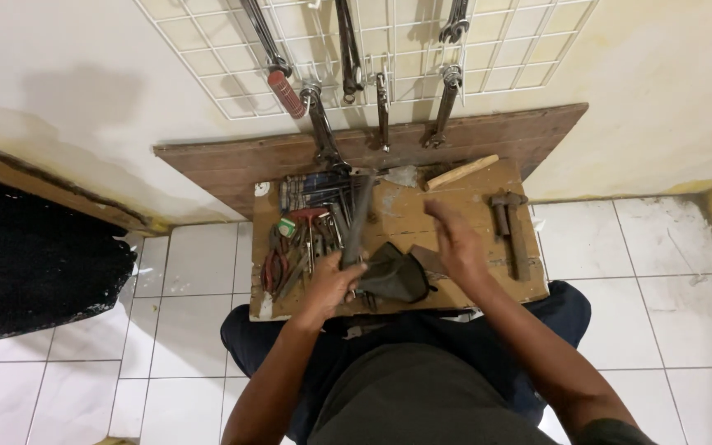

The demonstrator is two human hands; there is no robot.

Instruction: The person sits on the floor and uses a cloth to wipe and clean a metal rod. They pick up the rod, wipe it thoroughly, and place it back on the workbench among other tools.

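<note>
Dark trousers (422, 338) fill the near edge, knees against a low wooden bench (471, 198). Left hand (333, 284) has its grip clamped on a long dark metal tool (358, 216), which slants up over a pile of pliers and screwdrivers (302, 235). Right hand (453, 239) hovers blurred, fingers apart, holding nothing, just beside a dark cloth pouch (393, 276). A hammer (512, 231) lies at the bench's right end.

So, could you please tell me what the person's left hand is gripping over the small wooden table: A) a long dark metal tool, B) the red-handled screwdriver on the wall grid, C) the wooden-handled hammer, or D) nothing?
A: the left hand is closed around a long dark metal tool, while the wooden-handled hammer lies untouched on the table.
</note>
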